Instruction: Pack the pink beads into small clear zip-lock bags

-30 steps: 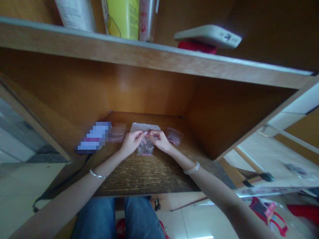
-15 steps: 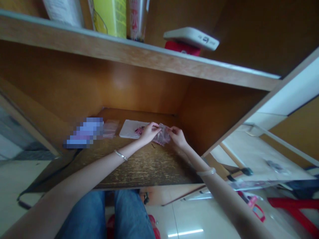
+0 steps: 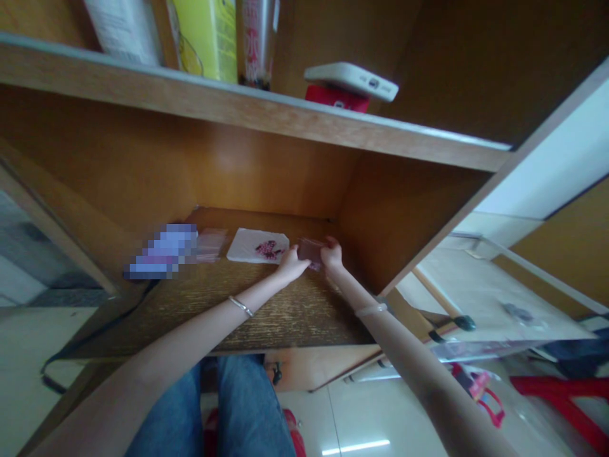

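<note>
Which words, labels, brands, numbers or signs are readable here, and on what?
No text can be read with certainty.
Clear cylinder: red characters, too blurred.
Yellow package: faint print, too blurred.
White container: print, too blurred.
Red object: white mark, too small.
White device: dark mark, unclear.

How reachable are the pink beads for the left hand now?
Likely yes: the left hand is close beside the pink beads, which lie uncovered on the white sheet, nothing visible between.
</note>
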{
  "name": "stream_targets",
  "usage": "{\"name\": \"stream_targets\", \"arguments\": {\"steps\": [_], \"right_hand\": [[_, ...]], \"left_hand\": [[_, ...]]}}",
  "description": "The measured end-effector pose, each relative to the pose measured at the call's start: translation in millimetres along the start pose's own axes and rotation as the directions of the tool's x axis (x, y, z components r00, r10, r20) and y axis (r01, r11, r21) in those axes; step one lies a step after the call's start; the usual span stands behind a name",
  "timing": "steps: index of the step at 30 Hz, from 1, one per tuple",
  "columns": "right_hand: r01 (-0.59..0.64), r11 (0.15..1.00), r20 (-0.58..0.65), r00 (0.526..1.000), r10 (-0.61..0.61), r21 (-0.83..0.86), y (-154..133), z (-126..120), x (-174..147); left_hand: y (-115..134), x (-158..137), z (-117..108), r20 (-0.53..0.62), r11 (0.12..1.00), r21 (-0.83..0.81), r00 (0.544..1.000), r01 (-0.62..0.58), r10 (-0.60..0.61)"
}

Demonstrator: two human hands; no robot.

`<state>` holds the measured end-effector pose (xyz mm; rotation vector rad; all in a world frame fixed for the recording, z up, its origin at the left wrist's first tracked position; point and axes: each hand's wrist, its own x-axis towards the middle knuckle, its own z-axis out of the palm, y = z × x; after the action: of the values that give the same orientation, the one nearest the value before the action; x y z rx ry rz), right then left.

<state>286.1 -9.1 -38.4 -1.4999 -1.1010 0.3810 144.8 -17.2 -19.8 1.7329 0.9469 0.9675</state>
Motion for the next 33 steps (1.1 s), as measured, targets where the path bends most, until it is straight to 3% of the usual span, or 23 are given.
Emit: {"name": "stream_targets", "arguments": {"steps": [6,9,12,14,17,19,21,25,30,33], "right_hand": [[-0.105,0.995,-0.006,0.995,0.105,-0.004,-4.8,5.8,2.0],[-0.049,0.993,-0.058,0.997,0.043,-0.106,-13.1,3.7,-3.3],[0.122,0.967,-0.070,0.988,-0.140,-0.222,-28.5,10.3,-13.2],[0.244,0.944,-0.009,0.968,-0.252,-0.220,-43.0,23.4,-22.8],[0.373,0.907,0.140,0.926,-0.351,-0.195,-68.6,53.1,-42.2],[0.432,0.883,0.229,0.893,-0.389,-0.186,-84.7,74.5,-56.8],[0.493,0.855,0.295,0.851,-0.434,-0.164,-97.1,92.9,-70.3],[0.593,0.799,0.356,0.771,-0.528,-0.099,-106.7,113.5,-87.0],[0.616,0.786,0.392,0.734,-0.555,-0.041,-101.2,115.8,-91.1],[0.608,0.793,0.399,0.735,-0.548,-0.032,-99.2,114.5,-92.8]], "left_hand": [[6.6,-5.4,-9.6,0.109,0.998,-0.065,0.994,-0.018,0.025],[8.9,-6.3,-35.8,0.042,0.990,0.113,0.996,-0.086,0.081],[13.1,-9.7,-78.9,-0.012,0.923,0.371,0.994,-0.100,0.113],[15.0,-15.2,-110.0,-0.057,0.780,0.616,0.980,-0.115,0.189],[12.8,-27.3,-146.6,-0.147,0.461,0.887,0.961,0.023,0.233],[8.3,-35.4,-160.5,-0.184,0.325,0.938,0.967,0.119,0.176],[3.6,-41.8,-167.4,-0.195,0.258,0.950,0.979,0.174,0.057],[0.4,-47.6,-170.5,-0.176,0.221,0.958,0.983,0.184,-0.059],[3.1,-46.0,-170.8,-0.201,0.227,0.955,0.979,0.193,0.013],[2.8,-45.7,-171.6,-0.211,0.270,0.948,0.967,0.167,0.141]]}}
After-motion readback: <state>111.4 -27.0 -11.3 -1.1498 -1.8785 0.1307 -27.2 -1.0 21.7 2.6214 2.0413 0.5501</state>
